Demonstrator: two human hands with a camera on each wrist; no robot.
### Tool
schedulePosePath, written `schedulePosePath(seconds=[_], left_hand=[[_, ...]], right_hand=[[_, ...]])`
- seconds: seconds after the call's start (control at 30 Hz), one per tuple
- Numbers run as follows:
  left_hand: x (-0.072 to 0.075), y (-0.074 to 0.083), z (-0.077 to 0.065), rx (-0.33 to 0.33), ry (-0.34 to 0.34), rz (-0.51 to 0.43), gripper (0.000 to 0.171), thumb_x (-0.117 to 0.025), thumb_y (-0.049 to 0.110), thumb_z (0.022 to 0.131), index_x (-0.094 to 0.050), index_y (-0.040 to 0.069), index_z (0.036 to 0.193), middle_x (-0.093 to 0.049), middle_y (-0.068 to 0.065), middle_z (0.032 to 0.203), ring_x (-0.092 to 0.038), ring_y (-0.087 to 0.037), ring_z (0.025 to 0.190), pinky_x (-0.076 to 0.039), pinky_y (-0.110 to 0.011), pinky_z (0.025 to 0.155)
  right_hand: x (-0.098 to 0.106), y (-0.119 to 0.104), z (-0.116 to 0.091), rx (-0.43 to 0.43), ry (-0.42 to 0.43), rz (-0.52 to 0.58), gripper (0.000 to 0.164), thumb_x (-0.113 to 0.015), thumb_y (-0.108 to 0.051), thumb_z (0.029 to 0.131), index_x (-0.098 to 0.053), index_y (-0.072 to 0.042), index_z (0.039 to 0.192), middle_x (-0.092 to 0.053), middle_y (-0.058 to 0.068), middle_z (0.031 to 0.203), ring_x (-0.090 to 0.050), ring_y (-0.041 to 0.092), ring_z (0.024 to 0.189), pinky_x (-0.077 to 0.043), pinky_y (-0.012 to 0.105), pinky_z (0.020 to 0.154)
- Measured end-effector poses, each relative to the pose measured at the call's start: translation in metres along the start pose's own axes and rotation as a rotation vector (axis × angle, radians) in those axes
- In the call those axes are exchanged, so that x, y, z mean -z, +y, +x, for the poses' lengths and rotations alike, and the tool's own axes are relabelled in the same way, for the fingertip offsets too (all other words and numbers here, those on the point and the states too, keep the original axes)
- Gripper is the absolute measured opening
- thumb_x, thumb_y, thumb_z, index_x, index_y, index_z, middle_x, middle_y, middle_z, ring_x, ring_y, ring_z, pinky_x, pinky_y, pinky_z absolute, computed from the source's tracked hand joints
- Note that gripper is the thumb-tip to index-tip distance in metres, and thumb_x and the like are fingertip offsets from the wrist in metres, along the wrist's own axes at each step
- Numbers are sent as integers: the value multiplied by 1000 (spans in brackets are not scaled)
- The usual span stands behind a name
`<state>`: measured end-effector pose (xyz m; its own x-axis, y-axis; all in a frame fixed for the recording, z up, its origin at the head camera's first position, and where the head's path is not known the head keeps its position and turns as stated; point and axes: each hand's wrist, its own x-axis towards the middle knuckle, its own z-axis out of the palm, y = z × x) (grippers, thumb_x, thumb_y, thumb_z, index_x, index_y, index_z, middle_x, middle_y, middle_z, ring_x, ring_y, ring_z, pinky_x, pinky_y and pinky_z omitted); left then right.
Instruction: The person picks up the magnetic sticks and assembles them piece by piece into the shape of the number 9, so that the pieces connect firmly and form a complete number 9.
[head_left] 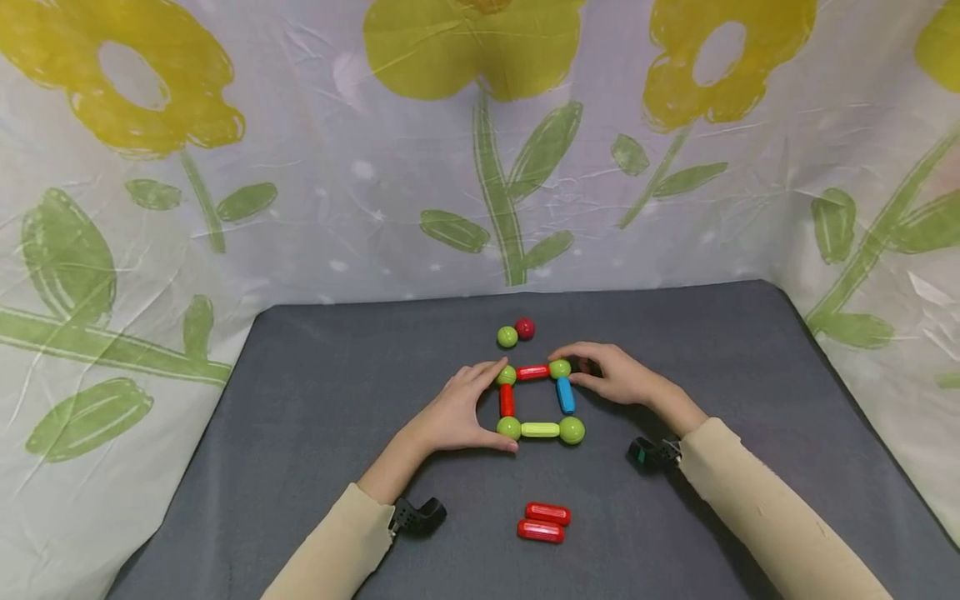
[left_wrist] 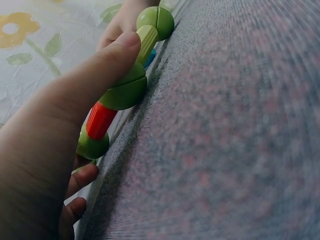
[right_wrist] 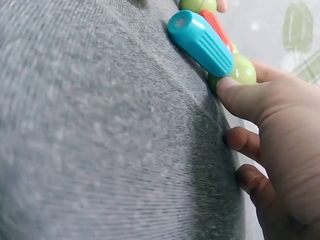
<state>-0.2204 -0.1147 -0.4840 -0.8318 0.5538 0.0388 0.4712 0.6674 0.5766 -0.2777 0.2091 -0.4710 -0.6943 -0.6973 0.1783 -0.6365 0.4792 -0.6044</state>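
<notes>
A four-sided frame of magnetic rods and green balls lies on the table. In the head view my left hand (head_left: pixel 459 410) spans its left side, thumb by the near-left green ball (head_left: pixel 508 428) and index finger at the far-left green ball (head_left: pixel 506 375). A red rod (head_left: pixel 507 401) joins those two. My right hand (head_left: pixel 611 372) pinches the far-right green ball (head_left: pixel 559 368) between thumb and index finger. From that ball runs a blue rod (right_wrist: pixel 201 44), its near end bare and apart from the near-right green ball (head_left: pixel 572 431). Another red rod (head_left: pixel 533 372) forms the far side, a yellow-green rod (head_left: pixel 540 430) the near side.
Beyond the frame sit a loose green ball (head_left: pixel 507 337) and a red ball (head_left: pixel 525 328), side by side. Nearer the body lie two loose red rods (head_left: pixel 548 513). A flower-print cloth (head_left: pixel 360 250) stands behind the dark grey table (head_left: pixel 337 358).
</notes>
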Motion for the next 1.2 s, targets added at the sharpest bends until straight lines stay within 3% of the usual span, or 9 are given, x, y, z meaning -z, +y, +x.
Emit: schedulePosePath(seconds=[0.2, 0.63, 0.77, 0.87, 0.93, 1.0, 1.13, 1.2], left_hand=[[1, -3, 0, 7, 6, 1, 128, -89, 70, 73, -23, 21, 171, -36, -5, 169, -39, -29, 147, -37, -59, 119], [3, 0, 1, 10, -1, -3, 129, -88, 70, 74, -21, 20, 172, -34, -5, 171, -37, -29, 149, -35, -60, 120], [3, 0, 0, 8, -4, -2, 128, -88, 70, 74, -22, 21, 172, -34, -5, 171, -37, -30, 149, -35, -59, 120], [2, 0, 0, 12, 4, -3, 127, -88, 69, 74, -23, 21, 172, -35, -5, 170, -38, -30, 149, -35, -60, 120], [1, 1, 0, 23, 8, -11, 127, -89, 68, 74, -23, 21, 172, -34, -6, 171, -37, -31, 150, -34, -61, 120], [0, 1, 0, 38, 6, -20, 128, -89, 68, 75, -21, 20, 172, -33, -7, 172, -36, -32, 152, -34, -61, 121], [-1, 1, 0, 62, -9, -26, 131, -89, 68, 74, -18, 18, 172, -32, -9, 172, -35, -32, 153, -34, -60, 121], [0, 1, 1, 61, -6, -22, 131, -89, 67, 74, -19, 17, 172, -32, -9, 172, -35, -32, 152, -35, -59, 121]], right_hand=[[9, -1, 7, -2, -85, 46, 38, -68, -9, 105, -65, -8, 142, -70, 5, 130, -54, 12, 78, -48, 32, 73], [18, -1, 9, -53, -192, 113, 34, -67, -15, 106, -65, -11, 140, -63, 0, 93, -49, 15, 70, -42, 31, 67], [18, -3, 6, -50, -202, 121, 33, -66, -15, 107, -65, -12, 139, -63, 0, 96, -50, 14, 72, -43, 31, 68], [16, -6, 4, -71, -171, 120, 33, -64, -16, 108, -65, -12, 141, -68, 1, 108, -52, 14, 76, -45, 30, 71], [12, -11, -2, -97, -125, 119, 40, -64, -21, 108, -61, -10, 147, -69, 2, 114, -54, 16, 80, -45, 32, 72], [6, -18, -11, -119, -73, 114, 57, -72, -29, 104, -55, -7, 153, -67, 5, 122, -56, 18, 91, -47, 36, 79], [-12, -28, -29, -129, -13, 49, 106, -92, -47, 82, -39, -3, 162, -56, 12, 143, -53, 24, 117, -48, 50, 98], [-19, -30, -34, -125, 15, 21, 119, -96, -51, 73, -36, -4, 164, -51, 13, 150, -51, 25, 124, -46, 55, 105]])
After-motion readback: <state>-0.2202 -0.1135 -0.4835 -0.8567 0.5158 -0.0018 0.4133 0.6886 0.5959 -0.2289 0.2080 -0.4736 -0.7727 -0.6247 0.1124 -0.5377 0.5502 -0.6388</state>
